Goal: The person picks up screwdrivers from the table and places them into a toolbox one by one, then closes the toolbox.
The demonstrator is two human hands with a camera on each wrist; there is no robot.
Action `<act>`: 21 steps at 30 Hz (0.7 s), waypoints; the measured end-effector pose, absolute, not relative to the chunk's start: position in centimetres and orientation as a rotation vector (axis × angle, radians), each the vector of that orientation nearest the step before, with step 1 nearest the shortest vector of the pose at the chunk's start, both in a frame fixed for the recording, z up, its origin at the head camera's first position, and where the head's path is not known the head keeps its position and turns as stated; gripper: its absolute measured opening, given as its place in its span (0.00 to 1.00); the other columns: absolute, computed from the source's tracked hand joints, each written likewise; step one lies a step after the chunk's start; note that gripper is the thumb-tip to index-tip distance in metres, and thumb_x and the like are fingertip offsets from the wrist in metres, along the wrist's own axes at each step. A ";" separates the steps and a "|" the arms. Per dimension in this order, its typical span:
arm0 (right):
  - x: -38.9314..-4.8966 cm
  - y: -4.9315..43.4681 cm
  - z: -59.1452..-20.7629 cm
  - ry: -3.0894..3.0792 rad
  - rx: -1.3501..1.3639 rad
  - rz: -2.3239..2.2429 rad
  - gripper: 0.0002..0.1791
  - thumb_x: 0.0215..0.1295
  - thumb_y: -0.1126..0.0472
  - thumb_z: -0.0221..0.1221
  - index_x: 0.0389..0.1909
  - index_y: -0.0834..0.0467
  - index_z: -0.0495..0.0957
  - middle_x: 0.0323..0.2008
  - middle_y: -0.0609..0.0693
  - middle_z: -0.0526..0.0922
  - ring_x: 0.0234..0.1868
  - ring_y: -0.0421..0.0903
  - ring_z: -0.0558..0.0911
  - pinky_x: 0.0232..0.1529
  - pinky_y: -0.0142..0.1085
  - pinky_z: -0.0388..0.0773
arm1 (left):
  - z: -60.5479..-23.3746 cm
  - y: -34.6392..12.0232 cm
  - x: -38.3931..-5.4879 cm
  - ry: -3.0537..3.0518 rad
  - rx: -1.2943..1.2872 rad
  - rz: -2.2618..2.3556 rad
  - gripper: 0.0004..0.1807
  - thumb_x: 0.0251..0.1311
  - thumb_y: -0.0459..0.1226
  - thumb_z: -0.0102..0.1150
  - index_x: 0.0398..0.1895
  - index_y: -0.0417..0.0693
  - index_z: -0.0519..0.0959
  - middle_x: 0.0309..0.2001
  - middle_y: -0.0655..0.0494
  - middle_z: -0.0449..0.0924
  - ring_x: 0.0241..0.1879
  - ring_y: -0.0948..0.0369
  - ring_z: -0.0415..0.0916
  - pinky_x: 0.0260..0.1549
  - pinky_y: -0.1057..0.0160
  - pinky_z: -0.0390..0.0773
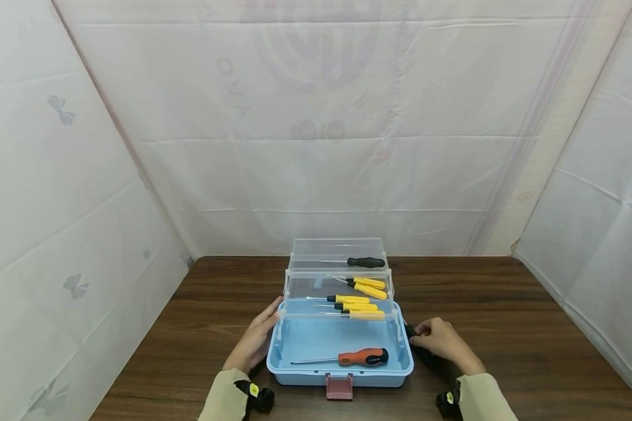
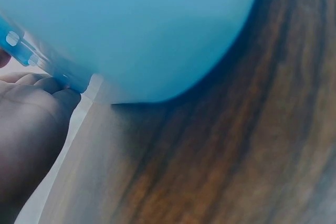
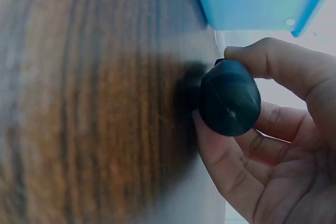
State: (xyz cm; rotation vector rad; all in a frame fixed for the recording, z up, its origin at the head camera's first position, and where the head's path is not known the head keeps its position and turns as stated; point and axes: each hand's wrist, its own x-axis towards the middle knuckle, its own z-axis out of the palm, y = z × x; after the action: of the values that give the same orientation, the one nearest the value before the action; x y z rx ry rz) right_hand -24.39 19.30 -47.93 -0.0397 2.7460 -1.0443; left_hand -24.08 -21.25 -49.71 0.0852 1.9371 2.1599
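A light blue toolbox (image 1: 289,372) with its clear lid and trays raised sits in front of me. My left hand (image 1: 257,339) rests along its left side, fingers extended and touching the wall and rim. At the box's right side, my right hand (image 1: 445,342) pinches the dark handle of a screwdriver (image 3: 231,98) between thumb and fingers, low over the table. The handle's end faces the right wrist camera; its shaft is mostly hidden. Inside the box lies an orange-and-black screwdriver (image 1: 366,357).
Several yellow-handled screwdrivers (image 1: 371,290) lie in the clear trays. A black-handled screwdriver (image 1: 366,262) lies in the top tray. A mauve latch (image 1: 339,387) hangs at the box's front. Pale sheeting (image 1: 316,175) walls the brown wooden table (image 1: 505,310) at back and sides.
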 end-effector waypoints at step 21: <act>-24.4 19.7 -47.1 2.736 -0.068 -1.082 0.12 0.55 0.62 0.63 0.35 0.67 0.81 0.27 0.51 0.80 0.24 0.43 0.77 0.25 0.36 0.79 | -49.7 -21.3 -24.1 1.939 0.086 2.152 0.35 0.72 0.46 0.44 0.77 0.47 0.46 0.77 0.41 0.38 0.75 0.42 0.37 0.70 0.40 0.45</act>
State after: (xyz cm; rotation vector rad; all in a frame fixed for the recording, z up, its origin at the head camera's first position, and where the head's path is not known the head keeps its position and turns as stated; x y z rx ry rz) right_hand -24.45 19.73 -47.11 -0.0684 2.7360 -1.0815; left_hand -24.06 -21.27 -49.74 0.0859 1.9386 2.1521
